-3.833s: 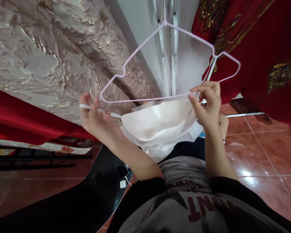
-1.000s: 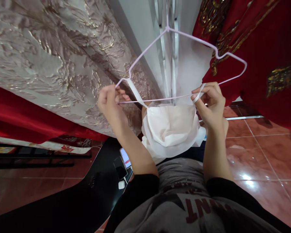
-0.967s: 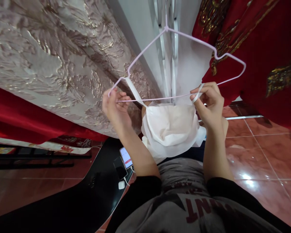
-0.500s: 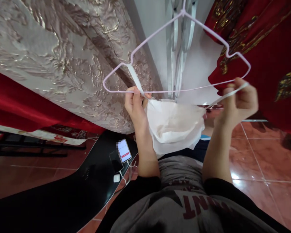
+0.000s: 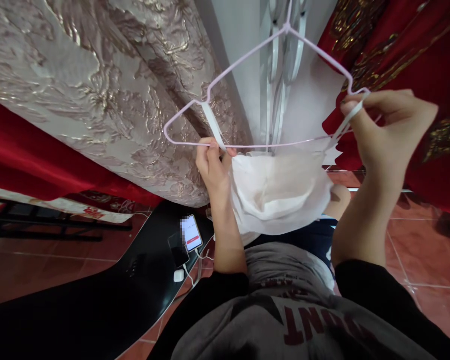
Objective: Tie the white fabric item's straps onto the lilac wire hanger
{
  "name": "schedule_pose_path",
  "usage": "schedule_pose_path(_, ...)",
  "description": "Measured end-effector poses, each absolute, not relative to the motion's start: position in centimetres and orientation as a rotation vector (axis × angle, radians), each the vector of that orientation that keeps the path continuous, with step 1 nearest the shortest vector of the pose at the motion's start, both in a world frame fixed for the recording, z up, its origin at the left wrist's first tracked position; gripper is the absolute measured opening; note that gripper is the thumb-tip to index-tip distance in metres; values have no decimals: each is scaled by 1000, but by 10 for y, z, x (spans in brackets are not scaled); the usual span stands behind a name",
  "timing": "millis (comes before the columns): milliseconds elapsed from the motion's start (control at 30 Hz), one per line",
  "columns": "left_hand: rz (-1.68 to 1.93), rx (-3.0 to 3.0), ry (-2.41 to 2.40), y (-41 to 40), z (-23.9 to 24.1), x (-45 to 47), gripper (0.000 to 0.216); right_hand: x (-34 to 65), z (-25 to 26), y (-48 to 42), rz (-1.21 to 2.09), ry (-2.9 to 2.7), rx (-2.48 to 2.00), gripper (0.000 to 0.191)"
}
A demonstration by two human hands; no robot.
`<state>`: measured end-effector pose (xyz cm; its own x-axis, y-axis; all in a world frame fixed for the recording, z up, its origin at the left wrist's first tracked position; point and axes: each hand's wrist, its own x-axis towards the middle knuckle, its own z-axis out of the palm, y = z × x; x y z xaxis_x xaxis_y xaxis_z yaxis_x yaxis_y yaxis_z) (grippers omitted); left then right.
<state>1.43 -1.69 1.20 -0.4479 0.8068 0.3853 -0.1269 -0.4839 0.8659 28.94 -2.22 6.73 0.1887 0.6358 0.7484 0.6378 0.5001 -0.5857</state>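
Observation:
A thin pale pink clothes hanger (image 5: 247, 54) hangs upright before me. Over its left notch runs a white strap (image 5: 213, 122) of a white garment (image 5: 281, 190), which droops below the bottom bar. My left hand (image 5: 214, 160) is closed at that bar, pinching the bar and the strap's lower part. At the hanger's right end, my right hand (image 5: 384, 117) pinches the garment's other strap (image 5: 348, 120) between thumb and fingers, close to the right notch. The right hand hides the hanger's right tip, so whether this strap lies over it I cannot tell.
Pinkish-beige embossed fabric (image 5: 135, 75) hangs on the left, red gold-trimmed fabric (image 5: 416, 75) on the right. White hangers (image 5: 272, 100) hang behind. Low on the left, a black surface (image 5: 78, 310) bears a lit phone (image 5: 191, 232), a dark phone (image 5: 178, 250) and a white case (image 5: 179, 276).
My right hand has moved up and right, bringing its strap from below the hanger's bar to the right notch. The garment is drawn slightly rightward; my left hand keeps its hold.

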Motion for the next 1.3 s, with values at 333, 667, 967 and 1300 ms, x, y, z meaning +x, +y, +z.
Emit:
schedule_pose_path(333, 1996, 1200, 1052, -16, 10, 13, 33, 359, 11, 0, 28, -1162, -942, 16)
schedule_pose_path(667, 1937, 1055, 1028, -21, 17, 16, 34, 301, 83, -14, 49, -1530, -1218, 16)
schedule_pose_path(967, 1886, 1012, 1093, -23, 21, 18, 28, 268, 61, -28, -270, -1584, -860, 35)
schedule_pose_path(1300, 1873, 1192, 974, -17, 5, 12, 32, 248, -9, -46, 363, -1580, -1035, 31)
